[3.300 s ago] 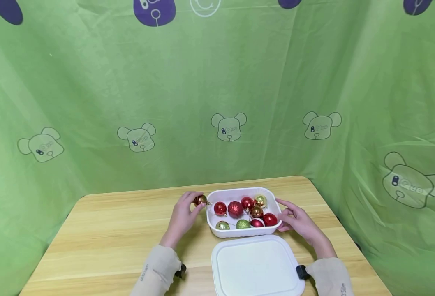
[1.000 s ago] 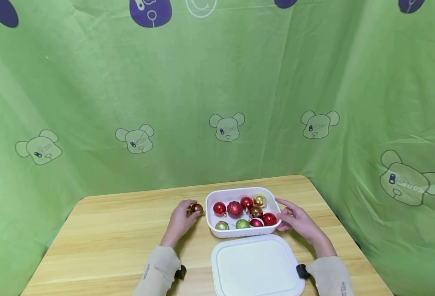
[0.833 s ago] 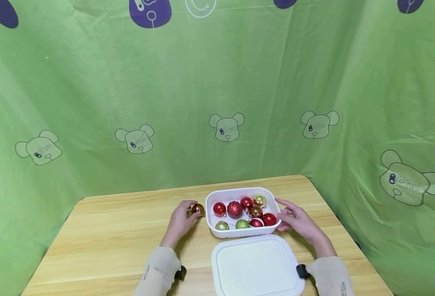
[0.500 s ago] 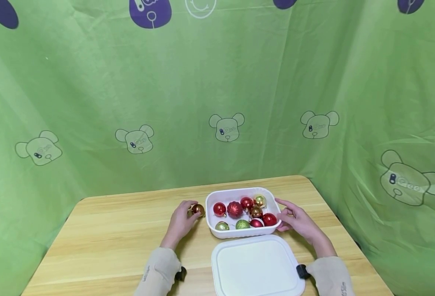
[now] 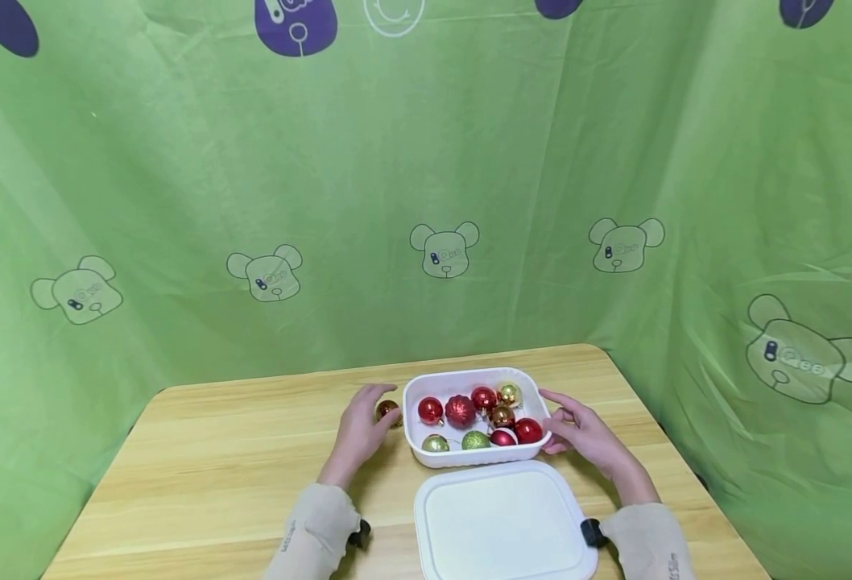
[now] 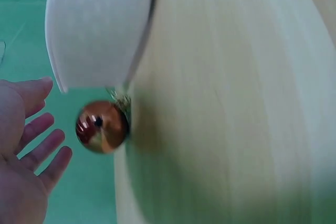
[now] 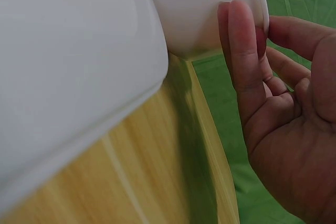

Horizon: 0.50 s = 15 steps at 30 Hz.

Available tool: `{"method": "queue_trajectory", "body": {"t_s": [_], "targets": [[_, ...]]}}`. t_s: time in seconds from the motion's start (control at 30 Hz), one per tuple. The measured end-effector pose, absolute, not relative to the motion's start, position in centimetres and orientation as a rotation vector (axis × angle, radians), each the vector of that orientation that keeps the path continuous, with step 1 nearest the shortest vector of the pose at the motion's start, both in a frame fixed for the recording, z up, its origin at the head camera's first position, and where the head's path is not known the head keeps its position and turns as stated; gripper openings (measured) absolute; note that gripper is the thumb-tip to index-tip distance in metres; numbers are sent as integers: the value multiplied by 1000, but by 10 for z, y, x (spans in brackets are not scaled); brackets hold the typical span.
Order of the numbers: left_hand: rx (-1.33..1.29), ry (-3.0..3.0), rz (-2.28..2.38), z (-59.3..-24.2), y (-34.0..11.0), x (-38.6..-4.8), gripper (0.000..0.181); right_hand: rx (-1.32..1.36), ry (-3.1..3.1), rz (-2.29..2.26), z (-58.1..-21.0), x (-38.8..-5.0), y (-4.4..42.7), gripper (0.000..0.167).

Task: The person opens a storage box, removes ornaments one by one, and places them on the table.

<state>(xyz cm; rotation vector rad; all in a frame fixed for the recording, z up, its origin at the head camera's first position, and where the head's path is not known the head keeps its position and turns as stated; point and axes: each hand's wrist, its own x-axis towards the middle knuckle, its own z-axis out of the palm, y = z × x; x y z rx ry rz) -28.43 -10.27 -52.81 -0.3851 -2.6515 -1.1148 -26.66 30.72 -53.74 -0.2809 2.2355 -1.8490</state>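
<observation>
Though barely legible, sleeve lettering (image 5: pixel 288 535) near both hands (image 5: pixel 359 427) (image 5: pixel 584 435).

Left hand (image 5: pixel 358 427) now apparently off brown bauble (image 6: pixel 102 127), fingers loosened.

Green curtain (image 5: pixel 368 145): five outlined bear heads (image 5: pixel 446 256), each with a dark pill-shaped mark plus lettering across the face; can't tell if "Que" or "One". Purple head (image 5: pixel 296 26) at top edge: white pill-shaped mark. Next to it, white circle (image 5: pixel 394 18) with a smile-like arc, top cut off. Right sleeve (image 5: pixel 643 536): small dark print, ends roughly "Slim". Left sleeve (image 5: pixel 319 524): print too small to read.
</observation>
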Motion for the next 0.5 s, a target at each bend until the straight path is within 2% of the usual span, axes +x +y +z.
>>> {"method": "queue_trajectory", "body": {"t_s": [0.5], "targets": [[-580,-2647,-1092,-518,-54,-279,46,-285,2255,-1841,-539,-266,307,69]]}}
